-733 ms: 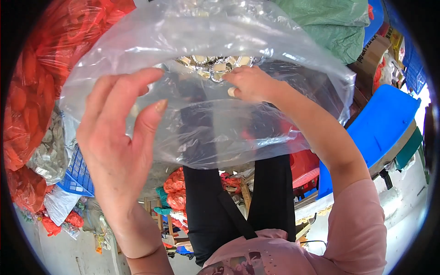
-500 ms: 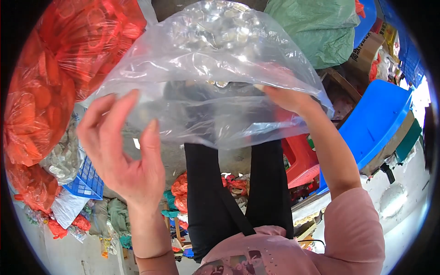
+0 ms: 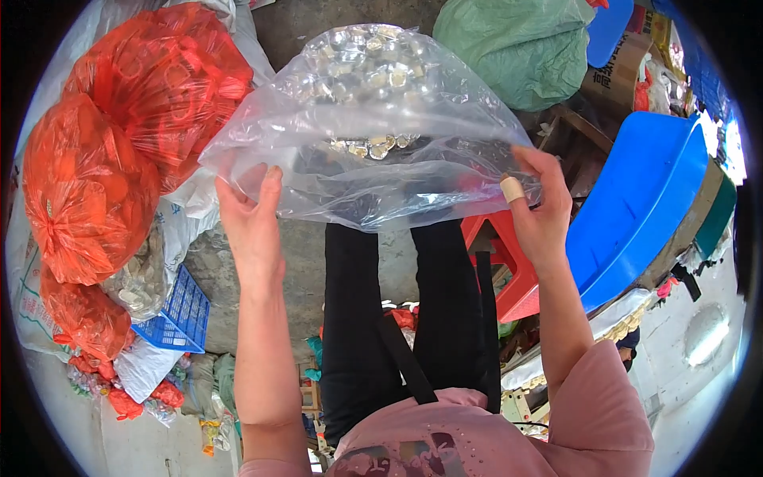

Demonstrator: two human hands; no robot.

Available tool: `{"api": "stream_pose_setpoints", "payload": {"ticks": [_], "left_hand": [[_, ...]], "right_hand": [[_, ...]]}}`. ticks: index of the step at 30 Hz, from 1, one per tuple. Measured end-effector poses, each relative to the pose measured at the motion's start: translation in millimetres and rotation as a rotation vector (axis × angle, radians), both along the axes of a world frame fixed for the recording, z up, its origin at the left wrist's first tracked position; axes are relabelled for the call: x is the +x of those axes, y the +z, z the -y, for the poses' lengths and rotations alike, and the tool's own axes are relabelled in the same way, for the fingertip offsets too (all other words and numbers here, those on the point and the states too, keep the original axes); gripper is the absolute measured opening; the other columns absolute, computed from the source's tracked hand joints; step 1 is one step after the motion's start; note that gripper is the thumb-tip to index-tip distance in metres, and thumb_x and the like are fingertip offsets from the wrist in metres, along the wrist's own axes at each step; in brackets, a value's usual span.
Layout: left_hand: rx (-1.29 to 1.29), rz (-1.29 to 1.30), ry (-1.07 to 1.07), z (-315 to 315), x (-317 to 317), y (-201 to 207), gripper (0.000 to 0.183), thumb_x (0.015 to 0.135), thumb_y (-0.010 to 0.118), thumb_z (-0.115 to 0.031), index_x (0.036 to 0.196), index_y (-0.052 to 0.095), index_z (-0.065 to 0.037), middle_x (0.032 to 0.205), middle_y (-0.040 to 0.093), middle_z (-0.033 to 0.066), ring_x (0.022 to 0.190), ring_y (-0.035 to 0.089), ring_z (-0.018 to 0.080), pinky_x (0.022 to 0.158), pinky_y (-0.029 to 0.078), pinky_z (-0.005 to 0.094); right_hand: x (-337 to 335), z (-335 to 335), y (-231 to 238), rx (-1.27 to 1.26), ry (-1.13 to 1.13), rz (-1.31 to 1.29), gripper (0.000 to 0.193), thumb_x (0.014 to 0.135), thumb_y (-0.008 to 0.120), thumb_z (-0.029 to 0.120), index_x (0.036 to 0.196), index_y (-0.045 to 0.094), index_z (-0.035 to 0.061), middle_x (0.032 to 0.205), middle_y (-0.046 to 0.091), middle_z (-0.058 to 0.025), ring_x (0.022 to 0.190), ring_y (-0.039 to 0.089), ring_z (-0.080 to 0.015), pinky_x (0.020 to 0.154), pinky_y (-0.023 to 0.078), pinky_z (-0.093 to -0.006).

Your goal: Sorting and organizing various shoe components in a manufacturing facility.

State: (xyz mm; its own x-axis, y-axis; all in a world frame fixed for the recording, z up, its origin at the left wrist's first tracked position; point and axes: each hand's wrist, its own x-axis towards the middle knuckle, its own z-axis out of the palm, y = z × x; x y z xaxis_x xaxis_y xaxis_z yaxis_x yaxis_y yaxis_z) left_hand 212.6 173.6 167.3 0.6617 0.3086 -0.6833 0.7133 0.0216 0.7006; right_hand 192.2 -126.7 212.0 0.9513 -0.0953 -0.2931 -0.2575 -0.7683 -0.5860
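A large clear plastic bag [image 3: 350, 179] spreads in front of me with its wide mouth toward my body. Many small shiny silver and gold-coloured pieces [image 3: 373, 67] lie heaped in its far part, and a few more [image 3: 381, 145] show near the opening. At the left corner of the mouth, my left hand [image 3: 253, 226] pinches the film between thumb and fingers. My right hand [image 3: 544, 211] grips the opposite corner; its thumb wears a beige wrap [image 3: 512, 188]. Some fingertips of both hands are hidden behind or blurred by the film.
Several filled red plastic bags [image 3: 91, 191] are piled at left, above a blue basket [image 3: 187, 310]. A green sack [image 3: 520, 48] stands far right, near a cardboard box [image 3: 616, 67]. Closer on the right are a blue plastic tub [image 3: 636, 211] and a red plastic stool [image 3: 509, 270].
My left hand came from beside the bag to its left corner and took hold. The right hand moved from inside the mouth out to the right corner. The bag mouth is stretched wider.
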Motion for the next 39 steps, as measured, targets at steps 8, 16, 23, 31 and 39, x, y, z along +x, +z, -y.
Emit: {"api": "stream_pose_setpoints", "payload": {"ticks": [8, 16, 23, 31, 39], "left_hand": [[-0.007, -0.03, 0.068, 34.3, -1.0, -9.6, 0.042, 0.086, 0.051, -0.005, 0.126, 0.039, -0.001, 0.095, 0.059, 0.0107, 0.086, 0.058, 0.0174, 0.072, 0.045, 0.0288], [-0.268, -0.016, 0.274, 34.1, -24.6, -18.5, 0.03, 0.091, 0.041, -0.004, 0.12, 0.044, 0.0, 0.074, 0.052, 0.0035, 0.066, 0.052, 0.0132, 0.065, 0.044, 0.0277], [-0.224, -0.222, 0.648, 33.6, -50.7, -12.9, 0.014, 0.092, 0.04, -0.016, 0.091, 0.051, -0.007, 0.057, 0.034, -0.0037, 0.045, 0.032, 0.0072, 0.038, 0.025, 0.0235], [-0.058, -0.183, 0.14, 74.6, -84.4, 52.7, 0.013, 0.093, 0.039, -0.019, 0.085, 0.042, -0.01, 0.05, 0.027, -0.005, 0.036, 0.026, 0.0059, 0.031, 0.018, 0.0234], [-0.021, -0.035, -0.086, 97.9, -80.0, 133.4, 0.015, 0.093, 0.043, -0.023, 0.083, 0.043, -0.013, 0.051, 0.029, -0.0056, 0.035, 0.024, 0.0037, 0.031, 0.016, 0.0223]], "right_hand": [[-21.3, 56.7, -33.6, -0.254, -0.185, 0.053, 0.06, 0.066, 0.069, 0.008, 0.123, 0.049, 0.0097, 0.116, 0.047, -0.0153, 0.113, 0.042, -0.0324, 0.096, 0.032, -0.0402], [-65.4, 98.0, -94.9, -0.017, -0.412, -0.253, 0.034, 0.08, 0.053, 0.007, 0.114, 0.054, 0.0082, 0.106, 0.054, -0.0161, 0.1, 0.051, -0.0299, 0.087, 0.04, -0.0372], [-44.4, 74.6, -98.1, 0.364, -0.794, -0.224, 0.022, 0.083, 0.043, 0.001, 0.101, 0.054, 0.0064, 0.077, 0.058, -0.0118, 0.075, 0.058, -0.0257, 0.068, 0.046, -0.0371], [-105.6, 2.3, -25.2, 0.341, -0.387, -0.228, 0.028, 0.076, 0.043, -0.002, 0.101, 0.05, 0.0075, 0.077, 0.057, -0.0264, 0.081, 0.056, -0.0441, 0.068, 0.042, -0.0514], [-121.6, 20.4, 66.1, 0.471, -0.448, -0.218, 0.03, 0.075, 0.042, -0.005, 0.102, 0.051, 0.0068, 0.079, 0.058, -0.0257, 0.082, 0.057, -0.0431, 0.067, 0.044, -0.0465]]}}
